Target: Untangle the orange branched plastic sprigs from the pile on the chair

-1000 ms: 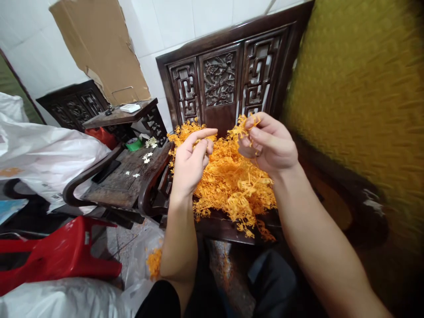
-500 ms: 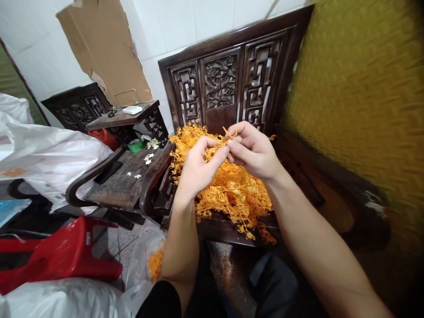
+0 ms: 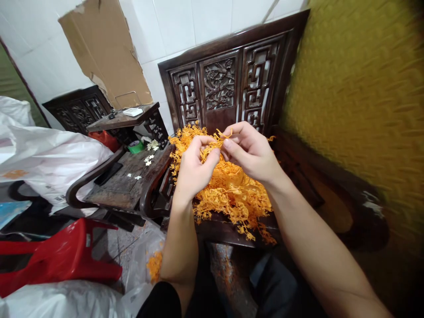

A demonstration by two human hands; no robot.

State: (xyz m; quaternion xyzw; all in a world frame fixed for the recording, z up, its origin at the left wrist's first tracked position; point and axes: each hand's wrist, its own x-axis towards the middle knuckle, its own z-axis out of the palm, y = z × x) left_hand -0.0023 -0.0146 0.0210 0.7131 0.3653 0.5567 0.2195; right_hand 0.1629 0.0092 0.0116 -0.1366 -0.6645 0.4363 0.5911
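Note:
A big heap of orange branching plastic sprigs (image 3: 232,198) lies on the seat of a dark carved wooden chair (image 3: 220,115). Above the heap, my left hand (image 3: 198,165) is closed, thumb against fingers, on an orange plastic sprig (image 3: 217,143). My right hand (image 3: 250,152) pinches the same sprig from the other side, its thumb and forefinger close to the left fingertips. Thin orange tips stick up between the two hands. The fingers hide part of the piece.
At left, another wooden chair (image 3: 115,179) holds small pale flower-shaped pieces (image 3: 149,159), green tape (image 3: 135,146) and a dark phone (image 3: 108,173). A red plastic stool (image 3: 66,251), white sacks (image 3: 66,154) and a clear bag with orange bits (image 3: 154,265) surround it. Yellow textured sheeting (image 3: 357,101) stands at right.
Both hands have shifted slightly left with the sprig between them, the left hand a little more. The heap looks the same.

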